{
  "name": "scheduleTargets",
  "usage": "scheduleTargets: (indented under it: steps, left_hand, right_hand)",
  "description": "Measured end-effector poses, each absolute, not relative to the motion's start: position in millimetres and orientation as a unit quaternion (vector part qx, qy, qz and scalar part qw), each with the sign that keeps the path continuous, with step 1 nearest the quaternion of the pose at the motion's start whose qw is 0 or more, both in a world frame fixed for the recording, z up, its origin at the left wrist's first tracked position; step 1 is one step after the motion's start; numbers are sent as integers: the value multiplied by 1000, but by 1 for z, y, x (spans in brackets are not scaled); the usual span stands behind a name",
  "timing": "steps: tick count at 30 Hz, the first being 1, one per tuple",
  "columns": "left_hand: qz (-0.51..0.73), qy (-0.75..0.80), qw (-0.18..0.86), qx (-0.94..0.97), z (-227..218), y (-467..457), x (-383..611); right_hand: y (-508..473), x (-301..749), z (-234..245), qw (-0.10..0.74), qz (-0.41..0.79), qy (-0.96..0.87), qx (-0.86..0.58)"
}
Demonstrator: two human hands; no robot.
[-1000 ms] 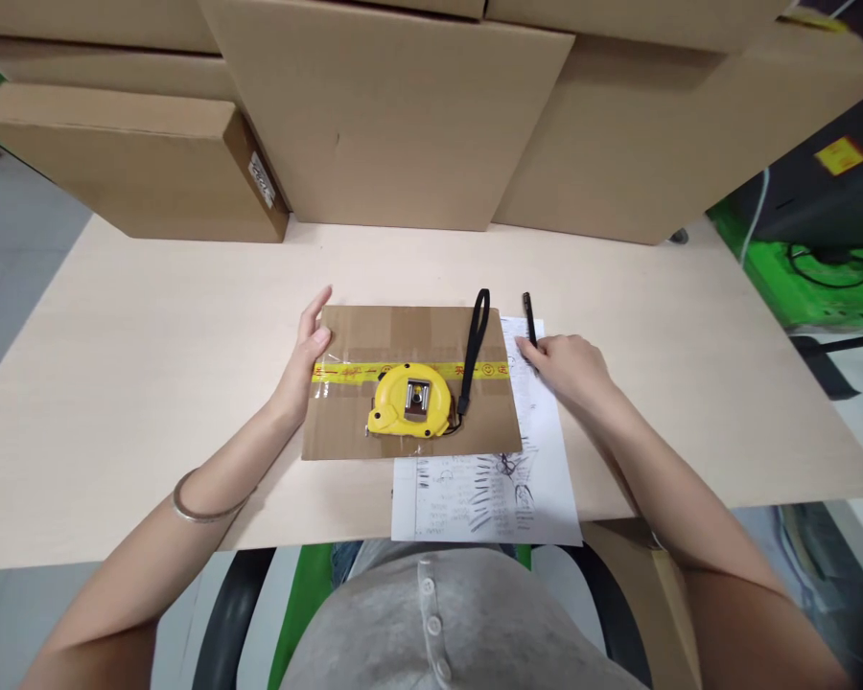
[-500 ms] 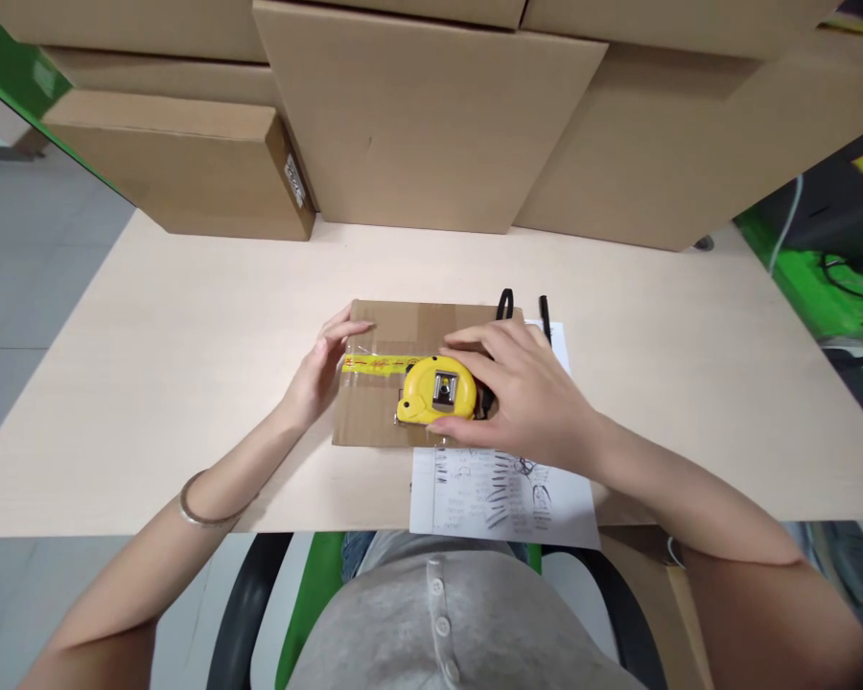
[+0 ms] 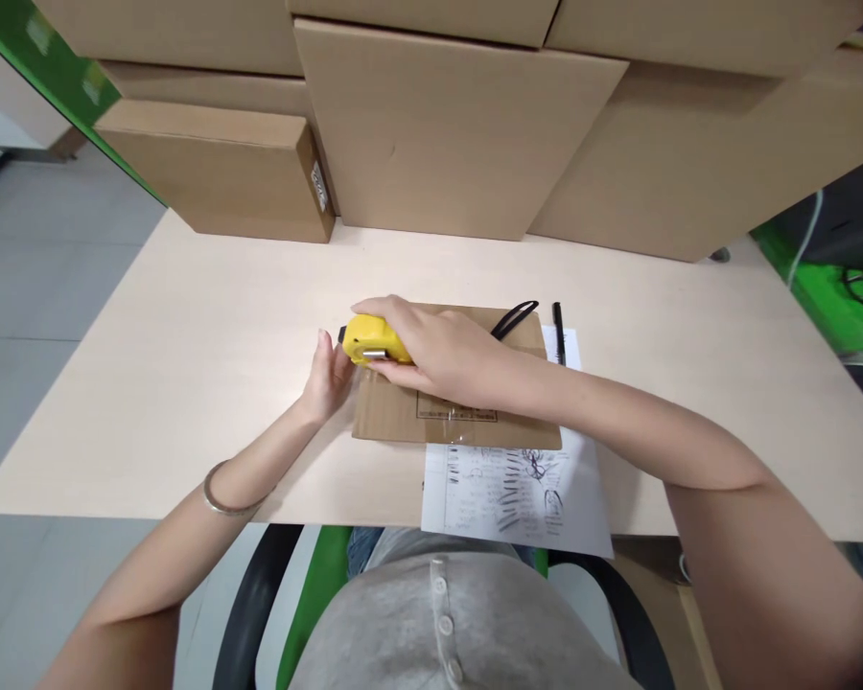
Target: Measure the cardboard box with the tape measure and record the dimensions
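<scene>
My right hand point(image 3: 442, 345) is closed around a yellow tape measure point(image 3: 375, 339), held above the left part of a flat cardboard box point(image 3: 395, 412). No drawn-out blade shows. The tape measure's black wrist strap point(image 3: 516, 319) sticks out behind my hand over the box. My left hand point(image 3: 326, 381) is at the box's left edge, close to the front of the tape measure. Its thumb points up, apart from the fingers, which are partly hidden; whether they touch the box I cannot tell. Printed lines show on the box top under clear tape.
A written sheet of paper point(image 3: 518, 503) lies partly under the box and overhangs the table's front edge. A black pen point(image 3: 559, 333) rests at its upper right. Large cardboard boxes point(image 3: 453, 134) stand along the back, with a smaller box point(image 3: 216, 182) at the left.
The tape measure has moved left in my right hand and turned on its side. The yellow blade that lay across the box has gone from sight. My left thumb has lifted off the box top.
</scene>
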State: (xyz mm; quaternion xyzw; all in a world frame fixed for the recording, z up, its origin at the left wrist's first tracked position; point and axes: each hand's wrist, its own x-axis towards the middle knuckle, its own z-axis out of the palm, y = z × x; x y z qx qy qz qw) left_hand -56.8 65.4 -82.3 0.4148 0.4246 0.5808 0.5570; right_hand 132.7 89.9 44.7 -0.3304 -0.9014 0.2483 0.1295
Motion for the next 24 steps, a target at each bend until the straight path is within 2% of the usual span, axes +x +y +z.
scheduleTargets:
  steps: [7,14,18,24]
  left_hand:
    - [527,394,509,556,-89,75,-70]
    - [527,378,558,518,-83,75,-66]
    - [527,386,554,515,-81,75,-66]
    - [521,402,546,518,-78,72,-66]
  right_hand:
    - [84,182,36,205,265,-874,-352]
    - [65,306,28,287,310,-769,-480]
    - [53,335,16,294,308,-734,-528]
    - [50,327,9,304,297,-736,-527]
